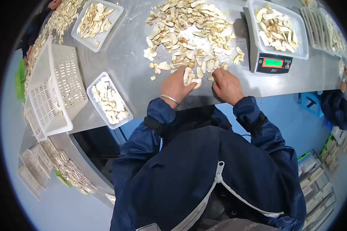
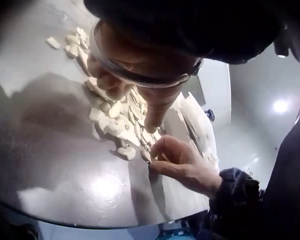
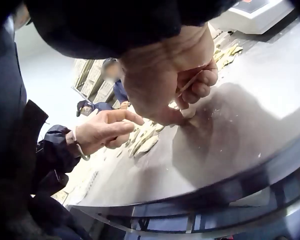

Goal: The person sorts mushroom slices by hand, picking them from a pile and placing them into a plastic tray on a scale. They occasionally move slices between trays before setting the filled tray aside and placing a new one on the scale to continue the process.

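Observation:
A spread of pale sliced mushrooms (image 1: pixel 192 30) with brown edges covers the middle of the metal table. My left hand (image 1: pixel 176 85), wearing a bangle (image 1: pixel 169 101), lies at the pile's near edge. Its thumb is spread away from the fingers, with several slices (image 1: pixel 191 77) beside it. From the left wrist, one extended finger (image 2: pixel 157 107) reaches down among the slices. A short way to the right, my right hand (image 1: pixel 227 84) is at the near edge too, its fingers curled. The right wrist view shows a thin mushroom slice (image 3: pixel 191 82) gripped in those fingers.
A scale (image 1: pixel 273 63) with a lit green display carries a tray of slices (image 1: pixel 302 48) at right. Two more filled trays, one far (image 1: pixel 117 17) and one near (image 1: pixel 128 117), lie at left beside a white perforated basket (image 1: pixel 71 77). Other people (image 3: pixel 92 106) are across the room.

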`<state>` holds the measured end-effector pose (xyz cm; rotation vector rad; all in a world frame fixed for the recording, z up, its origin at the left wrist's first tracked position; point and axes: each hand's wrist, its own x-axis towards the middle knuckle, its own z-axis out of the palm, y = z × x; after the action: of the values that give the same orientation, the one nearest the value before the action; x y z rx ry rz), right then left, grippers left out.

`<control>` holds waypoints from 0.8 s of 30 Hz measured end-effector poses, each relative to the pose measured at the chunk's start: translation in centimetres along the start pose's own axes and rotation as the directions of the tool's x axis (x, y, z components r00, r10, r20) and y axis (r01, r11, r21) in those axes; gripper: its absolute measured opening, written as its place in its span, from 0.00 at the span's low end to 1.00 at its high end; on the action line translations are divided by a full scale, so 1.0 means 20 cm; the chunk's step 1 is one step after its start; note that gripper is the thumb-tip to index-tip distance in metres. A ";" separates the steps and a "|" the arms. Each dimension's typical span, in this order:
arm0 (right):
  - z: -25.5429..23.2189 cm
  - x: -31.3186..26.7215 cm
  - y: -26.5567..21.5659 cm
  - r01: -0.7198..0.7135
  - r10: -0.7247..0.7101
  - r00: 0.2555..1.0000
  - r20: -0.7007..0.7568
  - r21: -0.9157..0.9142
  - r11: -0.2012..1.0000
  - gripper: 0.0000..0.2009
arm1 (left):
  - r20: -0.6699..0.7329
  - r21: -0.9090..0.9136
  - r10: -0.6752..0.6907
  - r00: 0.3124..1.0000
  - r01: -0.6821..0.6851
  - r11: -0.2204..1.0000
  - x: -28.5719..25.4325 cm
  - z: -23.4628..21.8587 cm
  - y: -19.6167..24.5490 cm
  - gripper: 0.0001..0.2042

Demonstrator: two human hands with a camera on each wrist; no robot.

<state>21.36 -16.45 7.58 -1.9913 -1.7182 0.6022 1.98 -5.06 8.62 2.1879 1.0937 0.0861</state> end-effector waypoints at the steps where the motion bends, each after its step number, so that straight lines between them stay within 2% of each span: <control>1: -0.01 0.00 0.00 -0.010 0.010 1.000 0.007 0.005 1.000 0.07 | -0.018 0.025 0.028 0.999 -0.028 0.999 0.01 0.04 -0.03 0.27; 2: -0.02 0.01 0.00 -0.021 0.021 1.000 0.013 0.009 1.000 0.07 | -0.034 0.050 0.058 0.998 -0.056 0.997 0.03 0.08 -0.05 0.28; 3: -0.02 0.00 0.01 -0.004 0.004 1.000 0.005 0.028 1.000 0.08 | -0.068 0.033 0.065 0.996 -0.063 0.997 0.04 0.09 -0.06 0.23; 6: -0.02 -0.01 0.05 -0.049 0.045 0.998 0.036 0.116 0.992 0.07 | -0.008 -0.098 -0.039 0.999 0.038 0.994 0.06 0.08 -0.09 0.17; 7: 0.00 -0.02 0.09 -0.129 0.109 0.990 0.087 0.283 0.950 0.06 | -0.017 -0.133 -0.045 0.999 0.042 0.990 0.06 0.09 -0.11 0.13; 9: 0.00 -0.03 0.15 -0.290 0.201 0.956 0.215 0.571 0.768 0.05 | 0.023 -0.200 -0.071 0.997 0.074 0.977 0.07 0.08 -0.13 0.12; 10: -0.03 -0.03 0.16 -0.352 0.197 0.936 0.292 0.740 0.574 0.04 | 0.043 -0.234 -0.084 0.996 0.091 0.968 0.08 0.07 -0.14 0.12; 11: -0.07 -0.03 0.18 -0.402 0.172 0.915 0.364 0.851 0.339 0.04 | 0.020 -0.195 -0.047 0.999 0.050 0.980 0.07 0.07 -0.14 0.12; 12: -0.13 -0.01 0.17 -0.439 0.128 0.895 0.427 0.895 0.081 0.03 | -0.003 -0.155 -0.011 1.000 0.010 0.988 0.08 0.06 -0.12 0.11; 13: -0.16 0.01 0.16 -0.385 0.019 0.923 0.385 0.923 -0.002 0.06 | -0.026 -0.114 0.026 0.999 -0.029 0.993 0.08 0.05 -0.12 0.11; 16: -0.23 0.09 0.08 -0.365 0.073 0.928 0.365 0.931 -0.004 0.09 | -0.087 -0.087 0.089 0.992 -0.097 0.992 0.07 0.07 -0.11 0.08; 17: -0.22 0.12 0.09 -0.433 0.190 0.895 0.404 0.889 0.150 0.10 | -0.052 -0.129 0.056 0.997 -0.062 0.990 0.07 0.08 -0.12 0.08; 19: -0.16 0.19 0.08 -0.425 0.284 0.901 0.326 0.789 0.444 0.12 | 0.022 -0.208 -0.008 1.000 0.012 0.978 0.08 0.07 -0.14 0.07; 20: -0.12 0.23 0.09 -0.417 0.319 0.907 0.277 0.704 0.575 0.12 | 0.031 -0.345 -0.068 0.997 0.074 0.936 0.08 0.05 -0.14 0.07; 21: -0.10 0.26 0.10 -0.350 0.287 0.937 0.201 0.487 0.800 0.13 | 0.049 -0.474 -0.127 0.991 0.135 0.870 0.08 0.03 -0.15 0.07; 22: -0.09 0.27 0.10 -0.238 0.206 0.970 0.131 0.324 0.916 0.13 | 0.078 -0.591 -0.183 0.980 0.193 0.783 0.07 0.01 -0.15 0.08; 23: -0.07 0.28 0.09 -0.120 0.110 0.991 0.076 0.140 0.983 0.13 | 0.120 -0.706 -0.165 0.979 0.202 0.678 0.07 -0.02 -0.17 0.06; 24: -0.07 0.31 0.06 -0.001 0.003 0.999 0.041 -0.056 0.998 0.13 | 0.203 -0.819 -0.124 0.971 0.237 0.522 0.07 -0.05 -0.22 0.05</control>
<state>23.95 -10.58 7.85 -2.0325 -1.7762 0.6058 -0.51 -1.76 6.41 1.1636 0.9198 0.3182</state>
